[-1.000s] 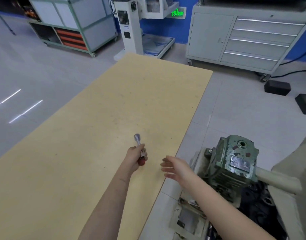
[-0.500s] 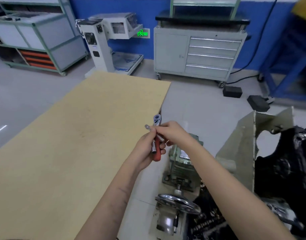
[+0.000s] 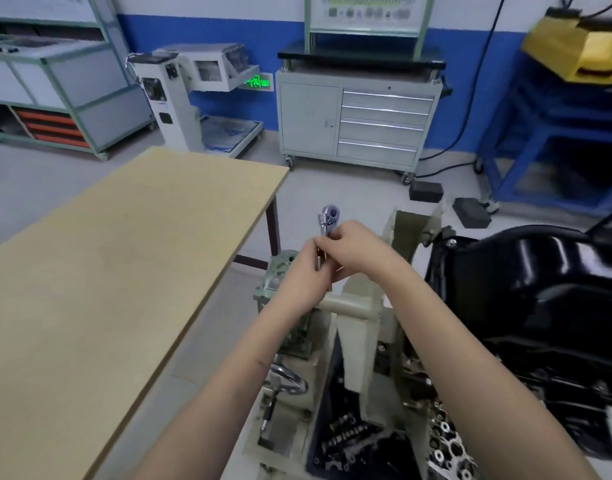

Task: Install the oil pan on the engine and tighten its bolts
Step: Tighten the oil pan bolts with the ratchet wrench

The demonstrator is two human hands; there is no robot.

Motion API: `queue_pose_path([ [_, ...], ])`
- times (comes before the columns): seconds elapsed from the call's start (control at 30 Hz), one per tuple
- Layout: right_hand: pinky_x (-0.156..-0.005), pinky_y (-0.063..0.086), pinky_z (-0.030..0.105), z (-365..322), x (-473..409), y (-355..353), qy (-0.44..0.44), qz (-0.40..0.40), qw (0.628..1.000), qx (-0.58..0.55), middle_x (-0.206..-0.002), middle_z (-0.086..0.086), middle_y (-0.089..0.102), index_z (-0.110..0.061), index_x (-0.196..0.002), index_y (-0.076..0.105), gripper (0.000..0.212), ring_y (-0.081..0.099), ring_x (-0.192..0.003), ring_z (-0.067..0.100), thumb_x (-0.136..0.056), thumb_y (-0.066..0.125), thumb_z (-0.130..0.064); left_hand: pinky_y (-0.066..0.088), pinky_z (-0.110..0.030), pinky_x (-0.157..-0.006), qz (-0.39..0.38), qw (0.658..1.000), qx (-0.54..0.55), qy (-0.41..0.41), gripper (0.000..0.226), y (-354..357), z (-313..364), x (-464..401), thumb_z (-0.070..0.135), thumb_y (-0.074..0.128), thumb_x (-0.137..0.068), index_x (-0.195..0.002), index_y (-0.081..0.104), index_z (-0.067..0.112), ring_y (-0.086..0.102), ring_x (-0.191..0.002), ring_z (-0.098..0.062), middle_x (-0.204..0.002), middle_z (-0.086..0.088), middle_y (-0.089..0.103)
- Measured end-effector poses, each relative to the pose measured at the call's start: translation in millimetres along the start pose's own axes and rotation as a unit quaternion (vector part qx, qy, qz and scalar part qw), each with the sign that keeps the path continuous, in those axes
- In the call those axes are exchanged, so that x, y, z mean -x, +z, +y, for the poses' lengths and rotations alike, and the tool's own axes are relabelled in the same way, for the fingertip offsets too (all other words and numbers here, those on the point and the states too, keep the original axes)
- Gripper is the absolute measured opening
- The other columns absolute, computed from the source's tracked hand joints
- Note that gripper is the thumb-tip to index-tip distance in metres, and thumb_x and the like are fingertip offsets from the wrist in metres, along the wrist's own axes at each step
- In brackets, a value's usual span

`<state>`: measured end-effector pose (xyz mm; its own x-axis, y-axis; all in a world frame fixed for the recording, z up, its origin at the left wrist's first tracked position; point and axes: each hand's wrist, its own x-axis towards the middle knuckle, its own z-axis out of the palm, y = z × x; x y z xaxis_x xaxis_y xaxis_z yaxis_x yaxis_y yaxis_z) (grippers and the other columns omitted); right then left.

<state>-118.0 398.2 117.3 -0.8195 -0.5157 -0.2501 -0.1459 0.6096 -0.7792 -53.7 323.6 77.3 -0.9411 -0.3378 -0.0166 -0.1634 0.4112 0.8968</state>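
Both hands meet in the middle of the head view around a small ratchet wrench, whose chrome head sticks up above them. My left hand grips its handle from below. My right hand closes over the shaft just under the head, fingers curled on it. The black glossy oil pan sits on the engine at the right, held in a beige engine stand. No bolts can be made out on the pan's rim.
A long wooden tabletop fills the left. A green gearbox and a chrome handwheel belong to the stand below my arms. Loose engine parts lie in the stand's tray. A grey drawer cabinet stands behind.
The view swung right from the tabletop to the engine stand and oil pan. My left hand lifted the ratchet, and my right hand came in and took hold of it too.
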Motion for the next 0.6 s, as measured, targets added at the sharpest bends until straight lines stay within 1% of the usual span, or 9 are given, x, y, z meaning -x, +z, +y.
queue_pose_path([
  [0.07,-0.064,0.057,0.039,7.5,14.7,-16.0,-0.023,0.046,0.997,0.063,-0.071,0.013,0.063,-0.006,-0.072,0.055,0.027,0.068,-0.069,0.034,-0.093,0.043,-0.016,0.033,-0.019,-0.045,-0.001,0.999,0.039,0.017,0.012,14.6,13.3,4.8,0.018,0.048,-0.091,-0.103,0.048,0.017,0.046,-0.052,-0.007,-0.069,0.001,0.053],
  [0.13,-0.070,0.056,0.044,17.4,27.7,-32.7,-0.048,0.103,0.992,0.055,-0.081,0.015,0.066,-0.004,-0.080,0.058,0.025,0.067,-0.071,0.033,-0.094,0.040,-0.014,0.036,-0.017,-0.043,0.003,0.993,0.104,0.059,0.014,26.0,24.9,10.2,0.015,0.054,-0.089,-0.091,0.048,0.027,0.044,-0.046,-0.004,-0.065,0.003,0.051],
  [0.2,-0.068,0.057,0.041,24.1,42.8,-49.4,-0.076,0.171,0.978,-0.090,-0.081,0.011,0.066,-0.010,-0.078,0.055,0.024,0.067,-0.067,0.027,-0.096,0.040,-0.013,0.037,-0.013,-0.048,0.024,0.986,0.120,0.110,0.027,34.1,29.8,15.0,0.018,0.062,-0.085,-0.092,0.045,0.038,0.041,-0.046,0.001,-0.063,0.007,0.047],
  [0.27,-0.056,0.057,0.029,25.6,58.8,-63.7,-0.118,0.206,0.926,-0.293,-0.077,0.009,0.066,-0.012,-0.080,0.052,0.020,0.068,-0.059,0.017,-0.097,0.041,-0.013,0.035,-0.008,-0.052,0.062,0.981,0.097,0.157,0.044,39.3,31.8,18.8,0.020,0.068,-0.080,-0.102,0.040,0.046,0.039,-0.050,0.003,-0.063,0.009,0.040],
  [0.33,-0.051,0.053,0.021,24.3,71.9,-71.8,-0.166,0.193,0.883,-0.395,-0.066,0.004,0.067,-0.009,-0.083,0.053,0.017,0.068,-0.056,0.015,-0.097,0.044,-0.013,0.035,-0.008,-0.053,0.091,0.973,0.077,0.197,0.054,44.4,34.1,19.9,0.018,0.068,-0.078,-0.113,0.037,0.044,0.039,-0.050,0.002,-0.060,0.012,0.037],
  [0.4,-0.051,0.052,0.021,22.4,79.9,-71.7,-0.196,0.175,0.880,-0.395,-0.060,0.001,0.067,-0.011,-0.081,0.055,0.017,0.068,-0.056,0.017,-0.095,0.047,-0.013,0.035,-0.008,-0.052,0.116,0.967,0.062,0.216,0.062,49.3,37.9,19.7,0.017,0.069,-0.076,-0.126,0.036,0.031,0.042,-0.049,0.001,-0.055,0.012,0.039],
  [0.43,-0.052,0.053,0.023,21.3,82.2,-70.0,-0.205,0.174,0.883,-0.386,-0.059,0.000,0.067,-0.013,-0.079,0.057,0.017,0.068,-0.056,0.017,-0.095,0.049,-0.013,0.035,-0.008,-0.051,0.129,0.964,0.061,0.226,0.065,50.6,39.7,19.6,0.016,0.070,-0.075,-0.127,0.034,0.029,0.043,-0.049,0.001,-0.054,0.012,0.040],
  [0.53,-0.054,0.055,0.025,21.7,86.2,-65.5,-0.211,0.184,0.878,-0.389,-0.061,-0.001,0.065,-0.013,-0.080,0.059,0.015,0.066,-0.057,0.016,-0.093,0.052,-0.010,0.035,-0.006,-0.051,0.165,0.951,0.067,0.251,0.066,51.2,43.0,19.5,0.015,0.070,-0.072,-0.123,0.032,0.032,0.043,-0.048,0.001,-0.053,0.012,0.041],
  [0.6,-0.054,0.054,0.026,22.9,86.7,-64.2,-0.212,0.194,0.873,-0.395,-0.067,0.004,0.064,-0.012,-0.081,0.060,0.012,0.067,-0.058,0.017,-0.091,0.054,-0.010,0.033,-0.007,-0.049,0.182,0.946,0.059,0.260,0.064,50.2,44.9,19.4,0.015,0.070,-0.071,-0.124,0.035,0.024,0.044,-0.047,0.001,-0.051,0.012,0.040],
])
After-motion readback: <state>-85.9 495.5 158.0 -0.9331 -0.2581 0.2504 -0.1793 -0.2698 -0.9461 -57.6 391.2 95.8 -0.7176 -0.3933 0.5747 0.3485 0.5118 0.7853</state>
